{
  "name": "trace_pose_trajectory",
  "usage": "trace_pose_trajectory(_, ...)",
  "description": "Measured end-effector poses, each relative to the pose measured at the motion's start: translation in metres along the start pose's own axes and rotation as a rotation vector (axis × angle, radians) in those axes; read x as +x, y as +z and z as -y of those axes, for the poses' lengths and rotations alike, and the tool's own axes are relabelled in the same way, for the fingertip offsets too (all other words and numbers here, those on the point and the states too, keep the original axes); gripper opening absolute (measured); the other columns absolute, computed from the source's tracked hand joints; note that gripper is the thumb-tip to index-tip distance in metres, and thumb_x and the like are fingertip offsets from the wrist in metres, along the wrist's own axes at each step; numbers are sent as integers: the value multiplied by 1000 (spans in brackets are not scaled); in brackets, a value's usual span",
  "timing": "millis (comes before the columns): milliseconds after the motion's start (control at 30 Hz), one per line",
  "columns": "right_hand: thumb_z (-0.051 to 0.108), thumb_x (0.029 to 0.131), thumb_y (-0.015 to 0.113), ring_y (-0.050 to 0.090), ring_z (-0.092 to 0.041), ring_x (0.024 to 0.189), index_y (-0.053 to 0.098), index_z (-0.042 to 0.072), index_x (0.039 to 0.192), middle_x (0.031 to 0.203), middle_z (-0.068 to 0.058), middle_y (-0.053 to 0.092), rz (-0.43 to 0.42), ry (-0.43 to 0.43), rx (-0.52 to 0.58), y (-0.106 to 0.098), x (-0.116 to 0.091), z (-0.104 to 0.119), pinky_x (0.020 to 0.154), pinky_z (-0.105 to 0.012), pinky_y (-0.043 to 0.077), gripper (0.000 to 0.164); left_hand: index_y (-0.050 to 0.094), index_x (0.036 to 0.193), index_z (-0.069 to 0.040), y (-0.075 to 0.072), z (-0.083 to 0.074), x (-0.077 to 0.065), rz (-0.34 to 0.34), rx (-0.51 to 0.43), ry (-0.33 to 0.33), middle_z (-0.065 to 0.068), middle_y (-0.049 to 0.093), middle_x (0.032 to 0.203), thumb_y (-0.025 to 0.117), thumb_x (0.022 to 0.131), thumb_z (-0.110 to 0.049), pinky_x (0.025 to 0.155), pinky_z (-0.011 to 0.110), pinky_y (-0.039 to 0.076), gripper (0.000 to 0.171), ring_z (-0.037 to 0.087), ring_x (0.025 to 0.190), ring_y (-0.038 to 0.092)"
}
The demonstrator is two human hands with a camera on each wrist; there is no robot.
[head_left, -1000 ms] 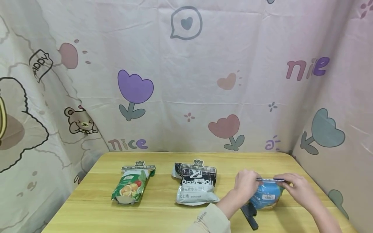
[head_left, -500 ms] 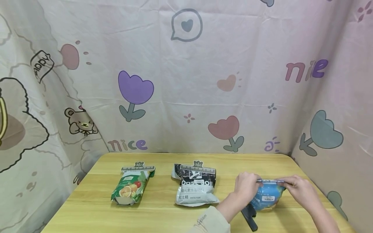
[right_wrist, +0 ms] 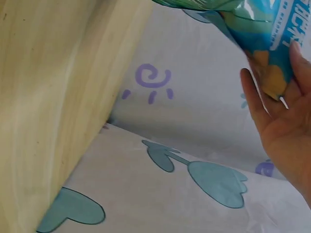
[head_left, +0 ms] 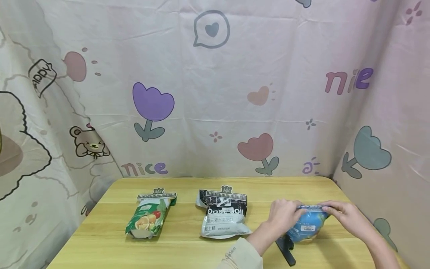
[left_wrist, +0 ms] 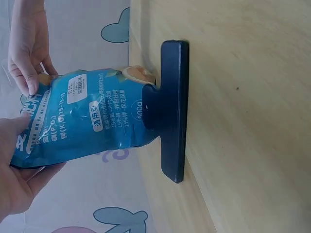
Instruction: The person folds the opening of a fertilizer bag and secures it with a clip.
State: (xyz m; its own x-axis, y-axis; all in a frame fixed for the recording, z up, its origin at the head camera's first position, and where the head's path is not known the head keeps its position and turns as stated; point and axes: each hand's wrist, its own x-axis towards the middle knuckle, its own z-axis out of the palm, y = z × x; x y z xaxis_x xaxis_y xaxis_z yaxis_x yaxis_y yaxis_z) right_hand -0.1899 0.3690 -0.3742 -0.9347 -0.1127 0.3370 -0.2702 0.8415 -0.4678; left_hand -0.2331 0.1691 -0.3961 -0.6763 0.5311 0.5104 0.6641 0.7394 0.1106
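A blue bag of fertilizer [head_left: 307,228], with Chinese print and a white barcode label [left_wrist: 77,89], stands upright at the table's right side. Its top edge is held at both corners. My left hand [head_left: 283,216] pinches the left corner, thumb on the printed front and fingers behind. At the opposite corner my right hand [head_left: 347,219] pinches the top, its thumb on the print in the right wrist view [right_wrist: 286,131]. A black bag clip [head_left: 286,250] lies on the table in front of the bag, partly behind my left wrist in the head view.
On the wooden table [head_left: 174,254], a green bag with fruit pictures [head_left: 147,220] lies at left and a black and silver bag [head_left: 225,220] in the middle. Each carries a piano-keyboard clip along its top. A patterned cloth [head_left: 201,74] hangs behind and at the sides.
Both hands stay at the bag's top corners. My left thumb has come forward over the front of the top edge, and the right fingers have straightened a little. The head view has shifted slightly.
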Motion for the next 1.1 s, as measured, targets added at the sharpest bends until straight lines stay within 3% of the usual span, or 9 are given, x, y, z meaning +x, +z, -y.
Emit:
trace_pose_trajectory(133,20,91,59,56,-2,81,71,5,98,91,-5,68,-31,30,39,0,2,-3,67,-25,47,20,70,101,-35,3,1,2,-15,38,-8,-19,65,74,45,93,-46,40,12,22,28,-3,43,31)
trace_pose_trajectory(300,16,88,63,56,1,80,72,3,94,91,-8,69,-98,8,43,4,6,-4,66,-22,47,17,70,100,-36,4,1,4,-10,38,-57,-18,65,73,45,93,-45,39,13,22,27,-1,42,31)
trace_pose_trajectory(367,18,88,63,57,0,79,72,4,95,90,-7,68,-88,33,70,5,6,-5,65,-22,47,18,70,101,-34,2,4,4,16,-16,-57,-18,66,80,45,94,-45,44,11,27,28,-4,50,41)
trace_pose_trajectory(467,21,89,62,55,2,80,70,2,98,90,-2,68,-78,87,137,4,3,-9,66,-19,45,22,70,105,-29,-1,12,4,77,-182,-41,-18,66,92,45,95,-42,61,10,39,30,-5,73,56)
trace_pose_trajectory(600,20,92,58,51,8,87,68,-1,100,92,5,67,-87,101,204,4,-3,-18,68,-13,42,25,69,109,-23,-2,22,0,129,-385,-53,-16,64,100,46,96,-36,79,15,43,30,-1,95,57)
trace_pose_trajectory(833,21,92,58,45,16,88,68,-2,98,91,12,66,-144,108,214,7,-2,-25,69,-8,37,26,69,109,-21,-3,23,-2,112,-398,-77,-14,65,100,45,96,-37,77,15,44,31,-1,93,57)
trace_pose_trajectory(933,22,91,60,49,10,87,69,-1,95,88,8,67,-164,118,159,7,-1,-23,69,-13,40,25,69,109,-22,-4,25,0,134,-402,-54,-14,65,100,45,96,-37,76,13,43,31,-3,92,57)
trace_pose_trajectory(1033,22,90,60,59,-17,95,70,1,96,93,-5,68,-175,85,77,6,-1,-16,78,-36,46,24,69,109,-22,-7,28,3,175,-382,-23,-16,65,97,47,96,-36,72,11,42,29,-5,85,56)
trace_pose_trajectory(1100,20,89,62,56,-33,98,69,3,97,97,-12,66,-187,5,12,7,0,-9,83,-52,40,20,69,109,-22,-10,28,6,196,-334,6,-16,65,95,48,95,-35,71,10,42,28,-6,84,56)
